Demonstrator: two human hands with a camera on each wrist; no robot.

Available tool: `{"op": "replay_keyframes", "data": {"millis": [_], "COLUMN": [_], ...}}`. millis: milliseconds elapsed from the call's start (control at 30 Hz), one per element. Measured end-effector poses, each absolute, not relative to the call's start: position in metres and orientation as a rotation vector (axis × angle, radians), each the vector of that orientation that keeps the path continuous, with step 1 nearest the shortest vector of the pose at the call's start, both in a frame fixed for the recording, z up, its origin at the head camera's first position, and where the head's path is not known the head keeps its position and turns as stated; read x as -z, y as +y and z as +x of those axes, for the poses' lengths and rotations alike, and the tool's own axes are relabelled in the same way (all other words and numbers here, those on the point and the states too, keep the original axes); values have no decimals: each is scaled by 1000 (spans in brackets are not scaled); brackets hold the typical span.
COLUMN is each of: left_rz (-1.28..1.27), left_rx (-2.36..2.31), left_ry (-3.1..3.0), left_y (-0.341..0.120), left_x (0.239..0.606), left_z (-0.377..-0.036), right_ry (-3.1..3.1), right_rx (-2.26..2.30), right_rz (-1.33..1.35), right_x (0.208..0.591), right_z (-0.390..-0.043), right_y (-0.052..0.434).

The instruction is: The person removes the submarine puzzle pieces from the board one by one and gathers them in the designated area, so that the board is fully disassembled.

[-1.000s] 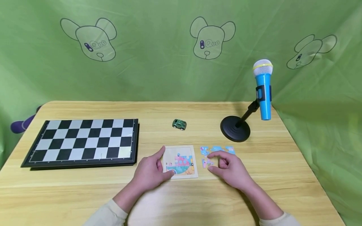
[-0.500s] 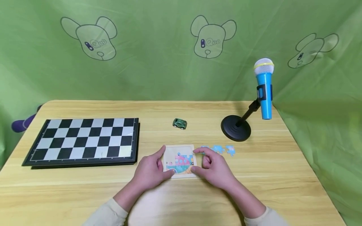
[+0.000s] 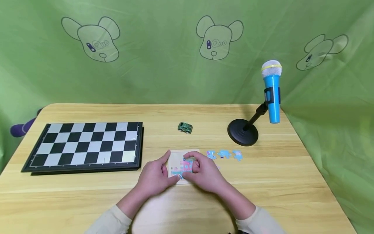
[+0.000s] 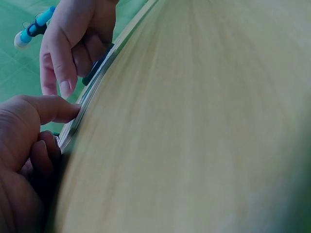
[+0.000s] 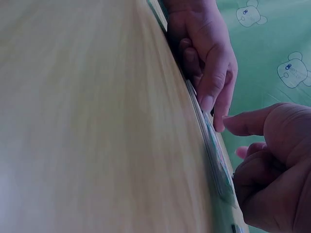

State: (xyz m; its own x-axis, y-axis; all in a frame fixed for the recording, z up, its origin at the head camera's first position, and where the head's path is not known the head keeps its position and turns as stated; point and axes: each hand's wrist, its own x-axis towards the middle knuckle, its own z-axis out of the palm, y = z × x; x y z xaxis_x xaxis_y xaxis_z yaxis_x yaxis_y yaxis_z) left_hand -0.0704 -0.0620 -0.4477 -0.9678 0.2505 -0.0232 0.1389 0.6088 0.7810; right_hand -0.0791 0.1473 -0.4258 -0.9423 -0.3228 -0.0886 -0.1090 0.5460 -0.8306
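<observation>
A small framed jigsaw puzzle board lies on the table, partly filled with pink and blue pieces. My left hand holds its left side, index finger along the upper edge and thumb on the lower corner. Over the right half of the board is my right hand, thumb and index finger spread apart. Pink and blue puzzle pieces show between those fingertips, lying in the board. In the right wrist view, the thumb hovers beside the board's edge. The board's right part is hidden under the hand.
Loose blue puzzle pieces lie right of the board, with a pink bit partly behind the right hand. A green toy car sits behind. A black-and-white checkerboard lies left; a blue microphone on a black stand is back right.
My right hand has moved left, from over the loose pieces, past the board's right edge, to over the board. My left hand has stayed on the board's left side.
</observation>
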Motion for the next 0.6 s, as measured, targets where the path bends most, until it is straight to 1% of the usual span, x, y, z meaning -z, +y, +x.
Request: {"op": "replay_keyframes", "data": {"millis": [600], "left_rz": [326], "left_rx": [-1289], "left_ry": [2702], "left_y": [-63], "left_x": [448], "left_z": [-71], "right_ry": [2563], "right_rx": [1258], "right_rz": [-297], "right_x": [427], "right_z": [-81], "right_y": [141]}}
